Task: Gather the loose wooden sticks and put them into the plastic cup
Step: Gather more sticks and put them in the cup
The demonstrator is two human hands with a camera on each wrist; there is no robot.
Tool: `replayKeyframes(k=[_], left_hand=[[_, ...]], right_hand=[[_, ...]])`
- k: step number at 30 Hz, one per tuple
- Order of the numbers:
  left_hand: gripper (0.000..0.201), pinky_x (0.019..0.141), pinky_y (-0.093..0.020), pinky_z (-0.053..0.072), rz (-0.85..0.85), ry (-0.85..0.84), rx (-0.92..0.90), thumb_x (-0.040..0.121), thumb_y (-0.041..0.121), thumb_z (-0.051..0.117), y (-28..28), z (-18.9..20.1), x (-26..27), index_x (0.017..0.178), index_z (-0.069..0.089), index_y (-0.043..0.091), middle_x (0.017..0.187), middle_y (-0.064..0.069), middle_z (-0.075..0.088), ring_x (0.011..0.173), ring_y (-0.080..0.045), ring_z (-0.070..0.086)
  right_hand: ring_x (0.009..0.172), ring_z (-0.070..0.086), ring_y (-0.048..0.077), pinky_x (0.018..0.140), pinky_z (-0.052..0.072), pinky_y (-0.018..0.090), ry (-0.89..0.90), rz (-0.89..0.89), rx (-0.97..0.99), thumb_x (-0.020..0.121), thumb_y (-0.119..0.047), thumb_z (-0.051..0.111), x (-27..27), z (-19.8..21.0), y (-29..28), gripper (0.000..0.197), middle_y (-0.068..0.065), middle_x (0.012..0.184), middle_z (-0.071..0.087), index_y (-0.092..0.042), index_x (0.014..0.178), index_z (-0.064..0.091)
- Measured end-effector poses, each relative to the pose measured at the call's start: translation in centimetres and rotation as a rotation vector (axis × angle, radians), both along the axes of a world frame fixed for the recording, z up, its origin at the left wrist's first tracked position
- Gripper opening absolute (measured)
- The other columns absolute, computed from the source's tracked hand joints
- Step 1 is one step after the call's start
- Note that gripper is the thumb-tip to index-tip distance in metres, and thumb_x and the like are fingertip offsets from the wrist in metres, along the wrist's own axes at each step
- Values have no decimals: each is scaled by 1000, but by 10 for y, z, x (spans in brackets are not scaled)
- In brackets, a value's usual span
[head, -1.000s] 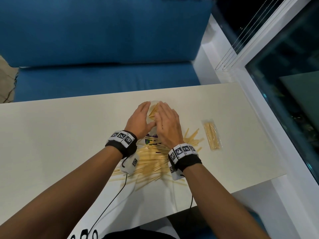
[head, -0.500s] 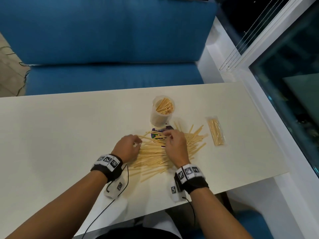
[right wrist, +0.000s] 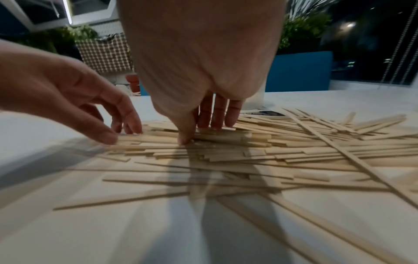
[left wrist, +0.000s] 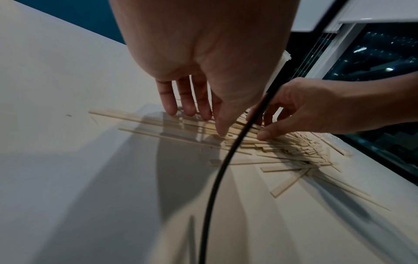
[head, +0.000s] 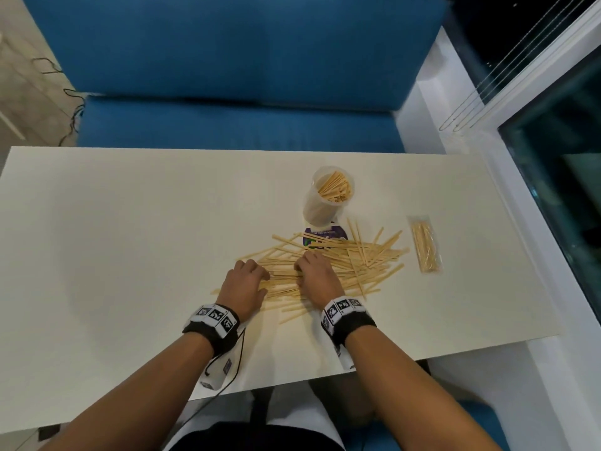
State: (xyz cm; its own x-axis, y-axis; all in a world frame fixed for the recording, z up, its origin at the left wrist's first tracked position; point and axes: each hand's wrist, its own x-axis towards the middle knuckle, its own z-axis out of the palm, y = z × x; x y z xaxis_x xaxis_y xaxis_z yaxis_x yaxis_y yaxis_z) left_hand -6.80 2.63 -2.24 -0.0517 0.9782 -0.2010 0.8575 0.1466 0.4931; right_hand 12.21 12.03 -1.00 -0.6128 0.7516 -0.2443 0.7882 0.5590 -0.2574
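Pretty dim indoor light, coming from above, and it's dark outside the window (head: 553, 177). Soft multiple shadows fan out on the table (head: 113, 239) toward the wrists, behind the fingers. Both wrist views are stretched hard at the edges, with the palms a big blurry mass up close. The sticks (right wrist: 226, 148) near the fingertips look smeared, the head view sharper.

pale tan sticks (head: 354, 258), clear cup (head: 320, 203), cream table (head: 130, 222), blue sofa (head: 227, 60)
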Motion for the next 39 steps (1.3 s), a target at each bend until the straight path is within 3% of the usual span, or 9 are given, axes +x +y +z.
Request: replayKeyframes(k=[11, 19, 23, 26, 29, 32, 35, 37, 39], left_hand=[[20, 83, -41, 48, 109, -153, 133, 84, 21, 73, -1, 4, 1, 102, 65, 18, 98, 2, 64, 96, -23, 54], [36, 89, -41, 47, 156, -160, 119, 86, 18, 72, 5, 11, 1, 119, 59, 16, 107, 1, 64, 102, -23, 55], [48, 98, -44, 47, 224, -180, 162, 85, 7, 67, 6, 11, 6, 131, 55, 9, 119, -7, 61, 111, -28, 52], [60, 106, -36, 40, 340, -270, 177, 84, -4, 56, 9, 16, 10, 142, 46, 4, 134, -12, 54, 122, -28, 46], [62, 104, -32, 37, 427, -340, 158, 86, -4, 53, 13, 22, 11, 146, 40, 5, 136, -12, 51, 125, -25, 45], [63, 101, -36, 44, 502, -421, 143, 86, -4, 51, 15, 23, 13, 146, 39, 8, 134, -8, 49, 121, -22, 48], [49, 100, -43, 50, 543, -494, 148, 91, -1, 49, 21, 26, 15, 139, 47, 10, 127, -5, 55, 111, -20, 55], [29, 96, -45, 53, 517, -577, 97, 100, 9, 47, 27, 31, 18, 126, 58, 15, 114, -3, 67, 101, -19, 63], [25, 93, -47, 55, 455, -717, -33, 107, 23, 42, 35, 42, 23, 112, 66, 19, 99, -1, 74, 91, -18, 69]], right_hand=[[117, 47, 26, 98, 39, 37, -8, 43, -77, 97, 0, 57, 5, -5, 5, 23, 7, 122, 57, -10, 117, 61], [119, 47, 26, 101, 44, 38, 126, 5, -175, 101, -1, 51, 14, 3, 10, 33, 12, 123, 55, -5, 132, 62], [109, 50, 25, 92, 45, 35, 177, -7, -153, 94, 7, 53, 19, 10, 10, 29, 11, 119, 52, -5, 119, 61], [105, 51, 19, 90, 44, 31, 242, -65, -174, 88, 12, 55, 21, 18, 13, 36, 6, 117, 57, -10, 117, 60], [97, 57, 18, 85, 49, 33, 306, -126, -230, 94, 9, 54, 20, 28, 16, 30, 2, 106, 64, -14, 111, 63], [78, 49, 14, 70, 42, 34, 360, -210, -264, 95, 8, 42, 19, 44, 18, 29, -1, 87, 55, -19, 94, 53], [75, 49, 7, 64, 41, 19, 531, -358, -310, 101, 5, 37, 16, 69, 19, 29, -3, 87, 54, -14, 114, 54], [75, 52, 9, 65, 44, 18, 757, -486, -336, 107, -7, 39, 12, 87, 18, 22, -2, 88, 58, -16, 117, 56], [71, 49, 10, 65, 44, 21, 1004, -611, -461, 107, -13, 41, 7, 103, 18, 18, -4, 83, 55, -18, 112, 57]])
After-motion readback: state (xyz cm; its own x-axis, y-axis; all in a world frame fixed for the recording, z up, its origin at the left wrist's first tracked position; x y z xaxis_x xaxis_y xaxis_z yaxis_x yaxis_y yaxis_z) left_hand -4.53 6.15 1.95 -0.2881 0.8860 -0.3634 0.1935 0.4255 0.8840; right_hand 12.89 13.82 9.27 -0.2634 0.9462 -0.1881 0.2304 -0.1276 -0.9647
